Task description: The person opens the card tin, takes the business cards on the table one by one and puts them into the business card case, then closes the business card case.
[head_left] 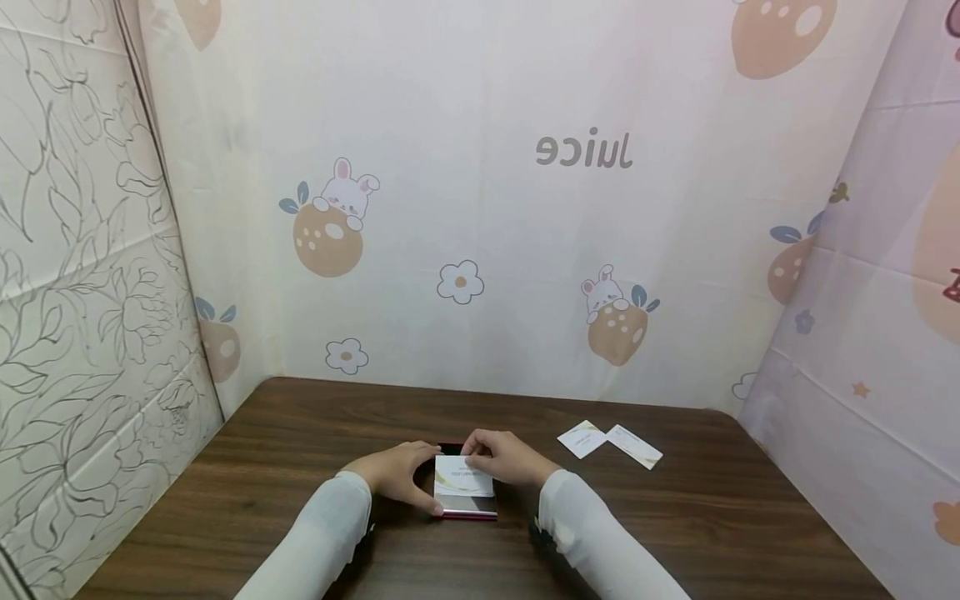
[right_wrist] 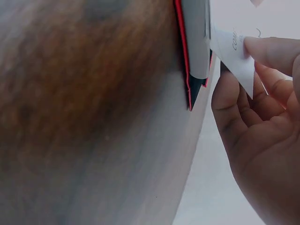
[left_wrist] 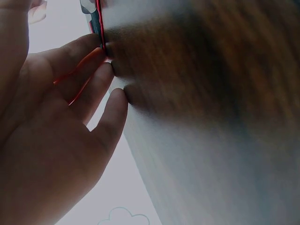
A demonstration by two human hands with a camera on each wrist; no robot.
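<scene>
Pale L sleeve point(head_left: 311, 537) & R sleeve point(head_left: 603, 533) come in nearest the cam, bottom of head view, both cut off by the frame. L hand point(head_left: 396, 473) lies relaxed along the left side of a red-edged case point(head_left: 468, 504): thumb at near-left corner, fingers at the far-left part, fingertips extended rather than clenched, per L wrist view. R hand point(head_left: 513, 458) comes from the right & pinches a white card point(head_left: 459, 480) btwn thumb & finger.

So case + card sit btwn the hands, directly in front of the person; card covers the mid part of the case, w/ a silvery strip showing along the near side & a dark bit at the far side. Can't tell if card rests in the case or is just above it.

Hard to see: some card print is under R thumb; lettering too small/blurred to read in full. L wrist view gets only a sliver of case at the top edge; R wrist view crops it too.

Farther out, right of R hand: left loose card point(head_left: 581, 439) & right loose card point(head_left: 634, 447) on the brown wood-look surface point(head_left: 225, 492), corners touching or nearly. Behind: printed backdrop point(head_left: 480, 208), "Juice" mirrored.
</scene>
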